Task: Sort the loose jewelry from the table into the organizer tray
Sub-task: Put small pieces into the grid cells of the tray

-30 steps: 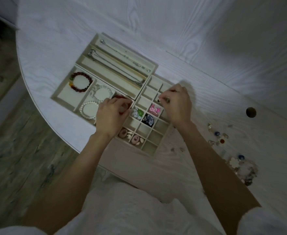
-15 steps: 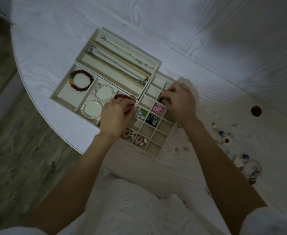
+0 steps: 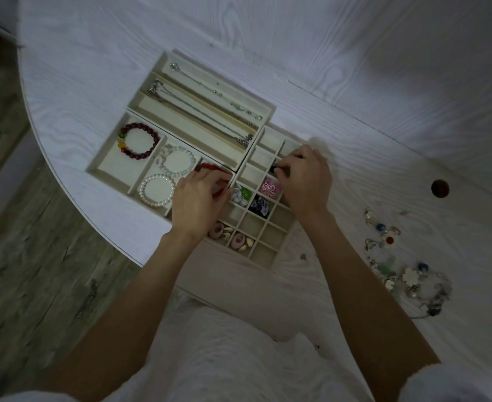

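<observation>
Over the last second both hands have barely moved over the organizer tray [image 3: 114, 166]; only the view has shifted a little. The right hand [image 3: 307, 181] has kept its small dark piece [image 3: 274, 169] above the small-cell grid of the tray and has edged it slightly lower toward a cell just above the one holding the pink flower piece [image 3: 269, 187]. I judge that this piece is about to be dropped in, so one more item is nearly sorted.

The right hand's fingers [image 3: 289, 162] are curled tight, pinching the dark piece at their tips. The left hand [image 3: 199, 198] rests on the tray's middle, its fingers [image 3: 212, 179] curled over a red bead bracelet [image 3: 207, 167] lying in the compartment beside the grid; they seem to grip it, though the hand hides most of it.

Other cells of the tray already hold a dark red bracelet [image 3: 140, 140], two pearl bracelets and chains. The loose jewelry [image 3: 407, 274] left to sort lies on the desk [image 3: 384, 82], well to the right of the tray, so much of the task remains.
</observation>
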Available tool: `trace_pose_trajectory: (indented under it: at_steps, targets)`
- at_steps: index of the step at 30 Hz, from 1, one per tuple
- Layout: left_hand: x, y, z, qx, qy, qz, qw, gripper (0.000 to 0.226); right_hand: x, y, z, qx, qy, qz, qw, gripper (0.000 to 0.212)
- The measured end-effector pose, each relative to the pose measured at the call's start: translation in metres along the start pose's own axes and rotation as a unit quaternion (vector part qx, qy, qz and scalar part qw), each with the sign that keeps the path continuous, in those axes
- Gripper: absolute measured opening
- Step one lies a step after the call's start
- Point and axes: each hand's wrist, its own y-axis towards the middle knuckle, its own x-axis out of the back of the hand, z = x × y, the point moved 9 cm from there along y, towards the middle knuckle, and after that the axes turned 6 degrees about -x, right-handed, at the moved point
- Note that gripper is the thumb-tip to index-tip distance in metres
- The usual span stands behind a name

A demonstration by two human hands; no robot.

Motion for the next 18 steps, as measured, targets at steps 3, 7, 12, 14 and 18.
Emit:
trace_pose_trajectory:
  at_steps: [3, 7, 12, 14, 18]
  targets:
    - [-0.001, 0.001, 0.001, -0.003, 0.003, -0.002, 1.000, 0.024, -0.001, 0.002, 0.001, -0.005, -0.001, -0.005, 1.000, 0.014]
    - [0.001, 0.000, -0.002, -0.010, 0.005, -0.008, 1.000, 0.023, 0.003, 0.003, 0.004, -0.006, -0.011, -0.024, 1.000, 0.015]
    - [0.002, 0.000, -0.003, -0.016, 0.021, -0.016, 1.000, 0.022, 0.003, 0.000, 0.004, -0.008, -0.018, -0.017, 1.000, 0.019]
    - [0.003, -0.002, -0.005, -0.019, 0.028, -0.026, 0.999, 0.022, 0.009, -0.006, 0.002, -0.009, 0.001, -0.027, 1.000, 0.017]
    - [0.009, -0.006, -0.027, -0.080, 0.050, -0.063, 0.993, 0.019, 0.035, -0.034, -0.025, -0.029, 0.105, -0.052, 0.993, 0.014]
